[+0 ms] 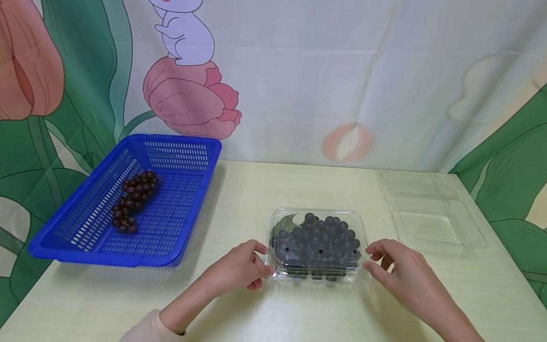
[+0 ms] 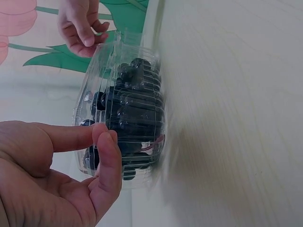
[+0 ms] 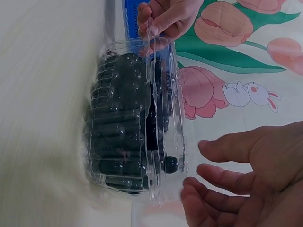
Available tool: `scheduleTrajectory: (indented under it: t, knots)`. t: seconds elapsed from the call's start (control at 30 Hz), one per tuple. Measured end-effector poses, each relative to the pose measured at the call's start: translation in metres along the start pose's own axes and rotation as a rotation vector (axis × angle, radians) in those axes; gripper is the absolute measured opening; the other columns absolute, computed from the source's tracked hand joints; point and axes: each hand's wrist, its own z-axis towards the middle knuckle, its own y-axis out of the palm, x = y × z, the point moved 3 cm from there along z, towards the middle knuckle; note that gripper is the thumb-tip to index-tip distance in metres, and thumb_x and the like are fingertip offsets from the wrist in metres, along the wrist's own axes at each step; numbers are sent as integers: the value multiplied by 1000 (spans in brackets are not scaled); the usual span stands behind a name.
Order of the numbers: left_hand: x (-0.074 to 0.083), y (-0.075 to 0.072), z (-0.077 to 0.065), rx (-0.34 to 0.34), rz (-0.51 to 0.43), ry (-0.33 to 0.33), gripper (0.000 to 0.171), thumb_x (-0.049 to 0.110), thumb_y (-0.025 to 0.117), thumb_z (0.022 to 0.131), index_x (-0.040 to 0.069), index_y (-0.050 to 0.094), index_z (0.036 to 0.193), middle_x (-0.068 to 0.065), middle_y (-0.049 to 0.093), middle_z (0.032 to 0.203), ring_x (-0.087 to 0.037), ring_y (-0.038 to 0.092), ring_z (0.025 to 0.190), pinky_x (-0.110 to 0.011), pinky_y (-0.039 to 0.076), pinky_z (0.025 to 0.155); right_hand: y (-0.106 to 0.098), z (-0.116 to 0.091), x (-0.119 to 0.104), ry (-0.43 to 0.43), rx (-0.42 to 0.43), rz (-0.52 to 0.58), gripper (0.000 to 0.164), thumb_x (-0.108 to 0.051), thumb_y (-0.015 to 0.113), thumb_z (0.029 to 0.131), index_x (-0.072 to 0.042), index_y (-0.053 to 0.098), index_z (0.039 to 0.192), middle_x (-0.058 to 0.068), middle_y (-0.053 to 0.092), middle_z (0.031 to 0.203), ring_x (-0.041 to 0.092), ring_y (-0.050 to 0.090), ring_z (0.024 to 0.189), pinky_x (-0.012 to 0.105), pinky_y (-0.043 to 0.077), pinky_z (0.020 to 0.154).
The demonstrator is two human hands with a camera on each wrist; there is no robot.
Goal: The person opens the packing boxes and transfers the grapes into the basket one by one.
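Observation:
A clear plastic clamshell box (image 1: 360,223) with its lid down sits on the table, filled with dark grapes (image 1: 318,240); a green leaf shows through its far left corner. My left hand (image 1: 245,267) is at the box's left side, thumb and index finger pinching the edge where lid and base meet. At the opposite side is my right hand (image 1: 401,268), its thumb and fingers apart and loosely bent beside the corner. In the right wrist view a gap shows between the right fingertips (image 3: 206,146) and the plastic.
On the left of the table (image 1: 239,190) stands a blue plastic basket (image 1: 194,209) with a bunch of dark red grapes (image 1: 134,199) inside. An empty clear clamshell (image 1: 427,223) lies unfolded at the right. A printed cloth (image 1: 299,95) hangs behind the table.

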Motion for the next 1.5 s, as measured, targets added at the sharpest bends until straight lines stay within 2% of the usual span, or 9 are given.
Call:
scheduleTrajectory:
  t: [0.17,0.43,0.6,0.93,1.17,1.5]
  knots:
    - [-1,0,1,-23,-18,-6,42,9,73,96,-9,55,129,-13,68,76,-20,64,61,-34,57,66,-3,-2,-13,-71,67,7,18,-11,80,91,-9,73,107,-5,67,95,12,58,82,29,52,69]
    - [-2,1,2,-37,-49,-14,35,9,71,97,-6,56,124,-15,68,79,-20,64,63,-34,58,66,3,-2,-29,-166,45,42,16,-9,81,90,-13,72,103,-9,65,96,10,57,84,31,53,72]
    - [-2,1,2,-37,-49,-8,35,9,71,97,-6,55,124,-15,68,80,-21,64,62,-35,58,65,8,-2,-37,-190,28,38,17,-10,82,90,-13,72,104,-10,65,95,11,58,85,32,53,73]
    - [-3,0,-1,-42,-69,5,38,10,71,97,-7,53,126,-15,68,82,-22,65,65,-35,58,66,16,0,-53,-206,-8,39,19,-10,82,89,-15,73,105,-4,67,101,12,64,89,35,56,75]
    - [-2,0,-1,-36,-74,3,37,9,71,97,-6,53,126,-15,68,83,-23,65,66,-35,58,67,21,3,-63,-280,-24,61,18,-9,83,88,-13,74,103,-6,66,98,14,66,90,33,58,79]
    - [-2,1,-1,-37,-97,11,35,7,70,97,-7,52,124,-16,67,84,-20,64,64,-35,59,66,29,7,-75,-359,-24,38,18,-10,83,88,-14,74,103,-7,69,101,15,64,92,33,56,80]
